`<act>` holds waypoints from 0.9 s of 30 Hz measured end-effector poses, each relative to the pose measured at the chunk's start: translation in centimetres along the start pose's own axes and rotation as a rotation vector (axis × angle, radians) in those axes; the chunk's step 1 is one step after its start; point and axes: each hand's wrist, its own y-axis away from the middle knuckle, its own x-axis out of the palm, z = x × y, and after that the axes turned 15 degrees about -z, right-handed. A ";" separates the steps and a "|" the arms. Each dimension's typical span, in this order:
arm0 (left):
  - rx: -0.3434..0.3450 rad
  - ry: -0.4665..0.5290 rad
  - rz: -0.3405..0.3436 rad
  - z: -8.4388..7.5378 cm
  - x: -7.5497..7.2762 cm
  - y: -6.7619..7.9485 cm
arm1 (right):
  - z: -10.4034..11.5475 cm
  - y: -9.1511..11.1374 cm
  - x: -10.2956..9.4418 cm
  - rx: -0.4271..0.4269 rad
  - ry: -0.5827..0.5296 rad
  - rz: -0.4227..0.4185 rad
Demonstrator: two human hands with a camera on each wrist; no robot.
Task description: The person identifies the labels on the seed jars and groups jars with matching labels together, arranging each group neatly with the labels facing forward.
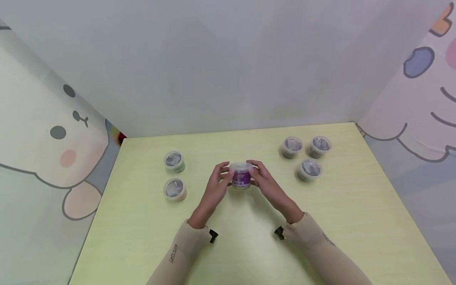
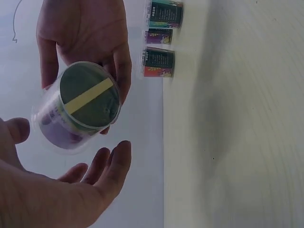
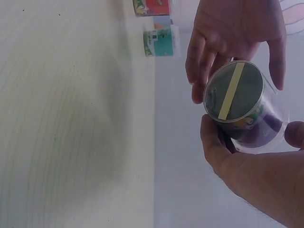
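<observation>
A small clear plastic tub with a purple printed label and a clear lid is held up between the two hands over the middle of the table. Its dark green base, with a yellow strip across it, shows in the left wrist view. The right hand grips the tub, thumb along the near side and fingers reaching round it. On the other side, the left hand spreads its thumb and fingers beside the tub; the left wrist view shows a gap between them and the tub.
Two lidded tubs, one behind the other, stand at the left. Three more, one, another and a nearer one, stand back right. A grey wall rises behind the pale table; cartoon-printed panels flank it.
</observation>
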 end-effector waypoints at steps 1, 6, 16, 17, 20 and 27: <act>-0.003 0.003 0.022 0.0 0.0 0.0 | 0.1 0.0 0.0 0.000 -0.008 0.007; 0.003 0.033 0.080 0.1 0.1 0.0 | 0.1 0.0 0.1 -0.005 -0.019 0.026; 0.040 0.014 -0.011 0.3 0.2 0.2 | -0.1 -0.5 0.3 -0.018 0.033 0.001; 0.047 0.011 -0.019 0.3 0.2 0.2 | -0.1 -0.6 0.4 -0.025 0.034 -0.001; 0.063 0.005 -0.027 0.5 0.2 0.0 | -0.1 -0.8 0.6 -0.053 0.041 -0.006; 0.052 -0.013 -0.020 -0.6 -0.3 -0.4 | -0.4 -1.9 1.1 -0.101 0.080 -0.006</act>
